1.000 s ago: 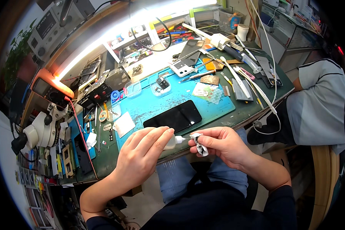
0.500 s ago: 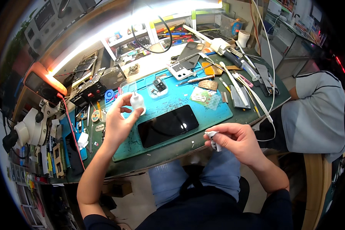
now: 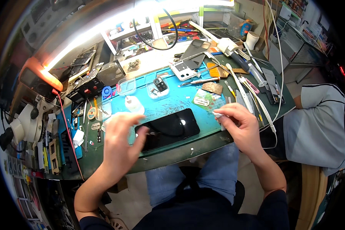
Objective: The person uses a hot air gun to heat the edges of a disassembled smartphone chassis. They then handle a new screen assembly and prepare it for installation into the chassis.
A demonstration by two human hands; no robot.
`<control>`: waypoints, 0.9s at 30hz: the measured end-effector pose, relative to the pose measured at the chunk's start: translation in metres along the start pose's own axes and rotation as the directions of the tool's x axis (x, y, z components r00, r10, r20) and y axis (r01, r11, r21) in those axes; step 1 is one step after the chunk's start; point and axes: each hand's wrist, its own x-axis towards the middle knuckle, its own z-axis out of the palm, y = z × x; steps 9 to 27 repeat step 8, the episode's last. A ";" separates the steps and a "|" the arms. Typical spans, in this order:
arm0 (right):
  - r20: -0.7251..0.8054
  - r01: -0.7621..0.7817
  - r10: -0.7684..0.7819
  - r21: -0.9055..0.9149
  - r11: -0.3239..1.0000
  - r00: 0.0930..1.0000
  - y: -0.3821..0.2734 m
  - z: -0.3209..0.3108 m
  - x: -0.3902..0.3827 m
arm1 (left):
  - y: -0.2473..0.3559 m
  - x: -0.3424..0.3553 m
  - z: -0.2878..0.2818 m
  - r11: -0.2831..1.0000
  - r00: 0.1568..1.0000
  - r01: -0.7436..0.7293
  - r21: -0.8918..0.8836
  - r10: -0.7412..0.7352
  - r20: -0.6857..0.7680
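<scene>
A black smartphone lies screen up on the blue work mat. Over its left end hovers my left hand, slightly blurred, thumb and fingers apart with nothing between them. Just beyond those fingers a small white dispenser bottle stands on the mat. My right hand, to the right of the phone, pinches a crumpled white wipe, mostly hidden by the fingers. Behind the phone, a clear plastic tray holds a camera module and small parts.
A white phone back frame, a brush and a soldering iron lie at the back right. An orange multimeter stands at the left. White cables hang by the right edge, where another person sits.
My left hand has let go of the white bottle and drawn back toward me over the phone. My right hand, still pinching the wipe, has risen slightly. The view has shifted a little.
</scene>
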 end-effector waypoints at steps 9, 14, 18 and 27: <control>0.003 0.009 -0.009 -0.023 1.000 1.000 0.007 0.005 0.015 | 0.021 0.030 0.037 0.999 0.987 -0.014 0.052 0.005 0.162; 0.003 0.009 -0.009 -0.023 1.000 1.000 0.007 0.005 0.015 | 0.021 0.030 0.037 0.999 0.987 -0.014 0.052 0.005 0.162; 0.003 0.009 -0.009 -0.023 1.000 1.000 0.007 0.005 0.015 | 0.021 0.030 0.037 0.999 0.987 -0.014 0.052 0.005 0.162; 0.003 0.009 -0.009 -0.023 1.000 1.000 0.007 0.005 0.015 | 0.021 0.030 0.037 0.999 0.987 -0.014 0.052 0.005 0.162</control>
